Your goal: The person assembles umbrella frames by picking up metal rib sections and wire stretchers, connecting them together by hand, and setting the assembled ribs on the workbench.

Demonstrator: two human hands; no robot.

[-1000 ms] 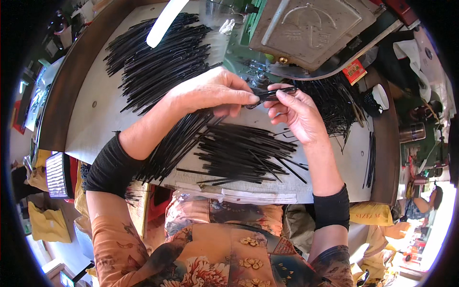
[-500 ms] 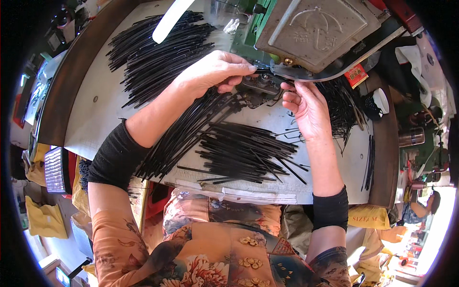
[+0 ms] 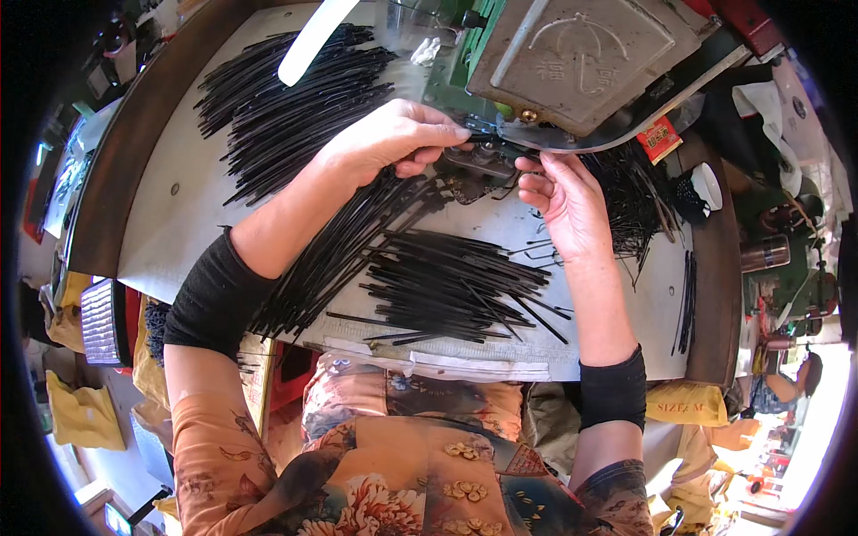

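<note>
At the back of the table, my left hand (image 3: 398, 138) pinches the end of a thin black rod (image 3: 483, 139), much like an umbrella rib, between thumb and forefinger. Its other fingers curl beneath. Opposite it, my right hand (image 3: 572, 201) has thumb and forefinger pressed together on the rod's other side, with the remaining fingers bent loosely. Between the hands, the rod lies at the low metal working part (image 3: 481, 161) of a green and grey machine (image 3: 581, 62). The machine's curved guard partly hides the joint there, and the exact grip of the right fingertips is hard to see.
Black rods lie in a large pile (image 3: 286, 112) at the left, another pile (image 3: 456, 290) nearer me, and a bundle (image 3: 335, 246) under my left forearm. A tangle of bent thin black pieces (image 3: 630, 210) lies at right, beside a white cup (image 3: 706, 186) and red packet (image 3: 660, 139).
The whole view has shifted slightly. Both hands keep nearly the same place and hold at the machine.
</note>
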